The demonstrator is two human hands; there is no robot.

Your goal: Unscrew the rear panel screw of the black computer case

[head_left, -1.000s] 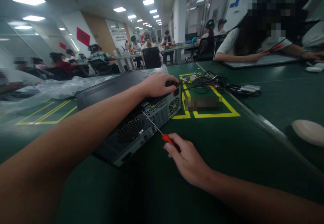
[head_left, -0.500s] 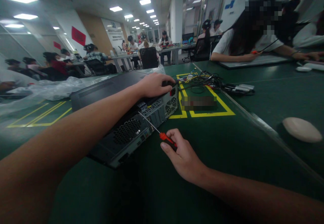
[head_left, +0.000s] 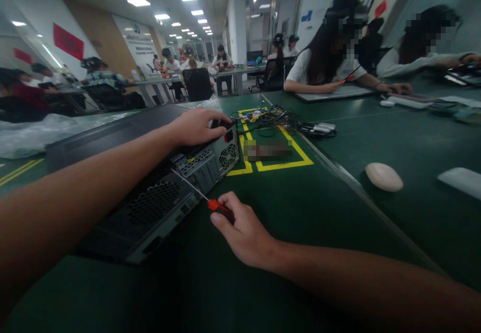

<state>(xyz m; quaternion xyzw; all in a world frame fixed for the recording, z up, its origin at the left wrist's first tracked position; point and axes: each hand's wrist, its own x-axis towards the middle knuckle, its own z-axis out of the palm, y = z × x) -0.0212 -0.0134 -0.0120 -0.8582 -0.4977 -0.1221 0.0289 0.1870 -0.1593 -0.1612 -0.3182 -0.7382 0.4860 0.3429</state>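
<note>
A black desktop computer case (head_left: 124, 137) lies flat on the green table, its rear panel with fan grilles facing me. My left hand (head_left: 199, 125) rests on the case's top far corner, fingers curled over the edge. My right hand (head_left: 240, 230) grips a screwdriver with a red handle (head_left: 217, 206); its thin metal shaft runs up and left, and the tip meets the rear panel near the slot covers.
A tangle of cables (head_left: 274, 118) lies inside a yellow taped rectangle beyond the case. A white oval object (head_left: 384, 176) and a flat white item (head_left: 460, 181) sit to the right. Crumpled clear plastic (head_left: 33, 132) lies left. People work at the far side and neighbouring tables.
The view has swung to the right, so the case and both hands sit further left in the frame. Hands keep their hold; the screwdriver tip stays at the rear panel.
</note>
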